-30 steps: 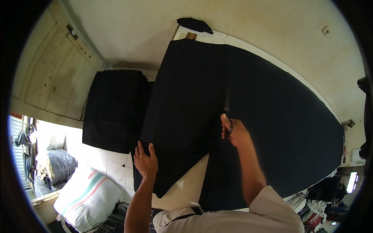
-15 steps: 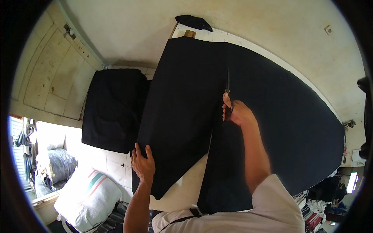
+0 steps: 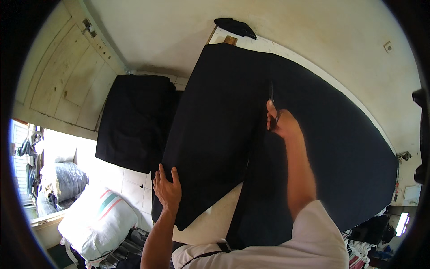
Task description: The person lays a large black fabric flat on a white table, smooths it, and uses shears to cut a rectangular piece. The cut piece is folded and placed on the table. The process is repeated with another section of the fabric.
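A wide sheet of black cloth [image 3: 340, 148] covers most of the table [image 3: 215, 208]. My right hand [image 3: 284, 123] is wrapped round the handles of dark scissors [image 3: 271, 93], whose blades point toward the far edge along a cut in the cloth. From the scissors a slit runs back toward me, widening into a wedge where the pale tabletop shows. Left of the slit lies the nearer cloth panel [image 3: 210, 134]. On that panel's left edge my left hand [image 3: 167, 188] rests flat, fingers spread.
Folded black cloth [image 3: 134, 121] sits left of the table. A stuffed white sack [image 3: 98, 224] and a plastic-wrapped bundle [image 3: 67, 181] stand at lower left, below a wooden door [image 3: 62, 67]. A black cloth piece [image 3: 235, 28] lies at the table's far corner. Piled garments [image 3: 358, 249] are at lower right.
The view has shifted slightly. My right hand and the scissors have moved a little farther along the cloth, and the blades look more closed. My left hand stays on the panel's edge.
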`<state>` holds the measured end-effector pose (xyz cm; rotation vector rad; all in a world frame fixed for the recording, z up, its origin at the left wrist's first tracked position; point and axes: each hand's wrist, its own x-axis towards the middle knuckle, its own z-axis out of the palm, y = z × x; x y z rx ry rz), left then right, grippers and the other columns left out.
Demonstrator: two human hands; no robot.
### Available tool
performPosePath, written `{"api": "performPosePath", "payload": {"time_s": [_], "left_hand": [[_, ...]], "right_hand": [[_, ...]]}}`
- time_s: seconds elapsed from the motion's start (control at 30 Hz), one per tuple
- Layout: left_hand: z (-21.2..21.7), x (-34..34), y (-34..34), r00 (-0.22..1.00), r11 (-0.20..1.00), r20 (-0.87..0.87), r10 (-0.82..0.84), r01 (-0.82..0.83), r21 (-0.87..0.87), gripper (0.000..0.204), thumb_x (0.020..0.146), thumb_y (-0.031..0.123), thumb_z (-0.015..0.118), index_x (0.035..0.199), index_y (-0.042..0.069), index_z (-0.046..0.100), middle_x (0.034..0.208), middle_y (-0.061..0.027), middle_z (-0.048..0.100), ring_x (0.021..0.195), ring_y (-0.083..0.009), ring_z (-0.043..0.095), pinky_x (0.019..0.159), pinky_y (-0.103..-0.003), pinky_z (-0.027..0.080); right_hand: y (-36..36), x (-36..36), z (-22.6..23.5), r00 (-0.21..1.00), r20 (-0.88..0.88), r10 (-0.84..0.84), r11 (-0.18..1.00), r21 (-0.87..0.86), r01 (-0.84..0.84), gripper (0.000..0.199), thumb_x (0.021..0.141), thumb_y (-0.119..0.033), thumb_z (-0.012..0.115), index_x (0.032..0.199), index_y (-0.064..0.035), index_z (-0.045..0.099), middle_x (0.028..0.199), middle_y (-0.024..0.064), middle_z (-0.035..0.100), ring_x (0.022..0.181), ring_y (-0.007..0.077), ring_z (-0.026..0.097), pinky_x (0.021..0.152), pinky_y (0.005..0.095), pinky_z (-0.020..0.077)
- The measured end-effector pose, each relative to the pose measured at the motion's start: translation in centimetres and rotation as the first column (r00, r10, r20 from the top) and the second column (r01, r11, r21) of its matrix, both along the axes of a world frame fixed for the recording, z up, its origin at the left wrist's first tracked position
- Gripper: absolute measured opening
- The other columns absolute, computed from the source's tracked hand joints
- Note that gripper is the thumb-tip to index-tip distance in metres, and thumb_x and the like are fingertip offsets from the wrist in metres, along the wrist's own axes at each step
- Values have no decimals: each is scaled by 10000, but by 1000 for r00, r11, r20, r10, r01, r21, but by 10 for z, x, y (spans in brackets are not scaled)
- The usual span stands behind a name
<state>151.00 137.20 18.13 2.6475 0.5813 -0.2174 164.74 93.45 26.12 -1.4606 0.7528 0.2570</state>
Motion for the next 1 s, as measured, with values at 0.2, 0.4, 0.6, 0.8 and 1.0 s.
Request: {"api": "performPosePath", "payload": {"time_s": [0.2,0.4,0.6,0.8,1.0], "left_hand": [[1,2,-1,1000,1000,-15,0,0,1,799,1090,650,439,1605,43,505,1577,-293,538,1465,-474,491,1252,-582,344],[2,2,0,999,1000,30,-13,13,20,776,1082,597,495,1575,-1,525,1543,-291,567,1398,-464,540,1203,-553,403],[2,3,-2,999,1000,40,-1,1,10,750,1080,569,512,1559,-7,543,1534,-277,580,1417,-456,531,1207,-550,403],[0,2,-1,998,1000,57,16,-15,-10,715,1081,538,519,1542,-6,565,1550,-284,570,1430,-458,526,1216,-547,396],[-2,2,-1,998,1000,62,19,-20,13,697,1082,524,523,1533,-5,577,1546,-291,573,1436,-460,523,1228,-540,385]], "right_hand": [[-13,29,-3,997,77,-25,998,60,20,687,831,-684,860,917,-54,601,810,53,589,673,214,624,626,401,577],[-25,51,-8,999,-12,-35,997,75,36,694,806,-678,881,938,-55,608,826,60,589,669,215,614,622,404,576],[-39,75,-13,997,43,-68,997,48,66,712,768,-671,907,957,-49,616,830,57,585,711,232,621,666,438,584],[-51,95,-12,998,-38,-49,995,83,52,734,764,-653,919,1001,-28,615,831,61,583,709,249,622,659,443,580],[-57,108,-17,997,17,-77,994,79,76,755,749,-657,930,1020,-41,590,878,74,595,738,257,626,687,459,570]]}}
